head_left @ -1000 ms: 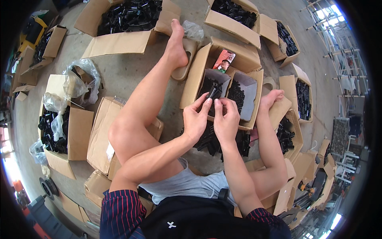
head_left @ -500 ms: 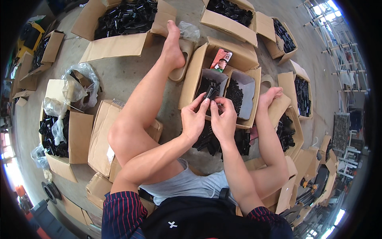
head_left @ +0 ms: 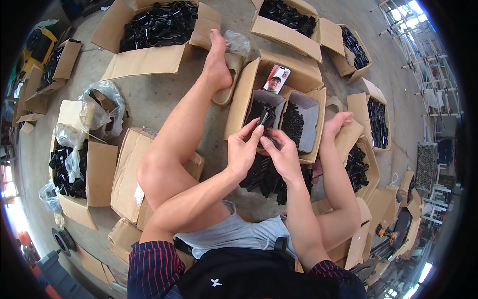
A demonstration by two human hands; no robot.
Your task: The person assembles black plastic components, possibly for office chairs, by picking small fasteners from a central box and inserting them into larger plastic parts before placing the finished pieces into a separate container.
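Note:
I sit on a concrete floor with my legs around open cardboard boxes. My left hand (head_left: pixel 245 148) and my right hand (head_left: pixel 282 153) meet over the boxes and pinch a small black plastic part (head_left: pixel 264 119) between their fingertips. Just beyond the hands stands a small box of black parts (head_left: pixel 260 107) with a second small box (head_left: pixel 299 119) beside it. A heap of black parts (head_left: pixel 264 174) lies under my wrists. A phone (head_left: pixel 277 78) leans on the box flap behind.
Big cartons of black parts stand at the far left (head_left: pixel 154 25), far centre (head_left: pixel 286 15), right (head_left: pixel 376 119) and left (head_left: pixel 74 164). Clear plastic bags (head_left: pixel 99 109) lie on the left. A sandal (head_left: pixel 230 79) sits by my left foot. Metal racks (head_left: pixel 423 45) stand at the right.
Both hands stayed together over the small boxes, shifting slightly while working the black part between the fingertips. Legs and boxes have not moved.

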